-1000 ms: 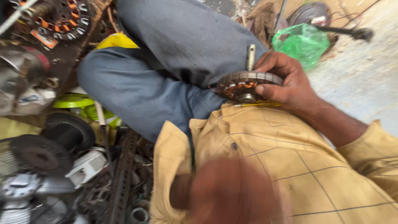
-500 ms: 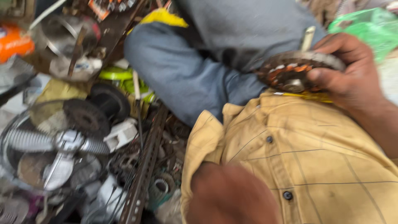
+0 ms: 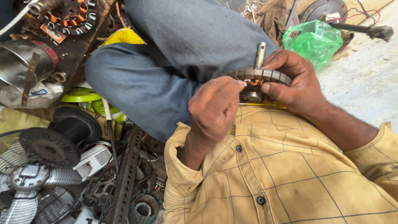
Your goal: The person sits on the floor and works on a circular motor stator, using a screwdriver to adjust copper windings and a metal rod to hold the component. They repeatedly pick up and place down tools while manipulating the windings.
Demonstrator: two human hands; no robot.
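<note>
Gripping a round motor core [image 3: 258, 85] from its far side, the right hand [image 3: 296, 83] has its fingers [image 3: 278, 59] curled over the top rim and its thumb pressed against the near face. The core is a flat disc with a grey, ribbed metal edge; orange-brown copper windings show inside the ring, and a shiny round bearing sits at the centre. A short metal shaft [image 3: 260, 54] sticks up out of it, just past the right fingertips. The core sits in the person's lap, above the yellow checked shirt [image 3: 286, 174] and against the grey trouser leg [image 3: 166, 70].

The left hand [image 3: 215, 110] comes in from the near side, its fingers bunched and pinched onto the core's left edge, touching the windings; what exactly they pinch is too small to tell.

Beyond the right fingers lies a crumpled green plastic bag [image 3: 314, 39] on the concrete floor [image 3: 365, 83], with a dark rod-shaped tool [image 3: 360, 28] just behind it. Well to the left of the left hand's fingers lie scrap parts: a fan with a wire guard [image 3: 29, 182], a dark round disc [image 3: 49, 146], a perforated metal bar [image 3: 126, 178] and another wound motor core [image 3: 70, 14] at the top.
</note>
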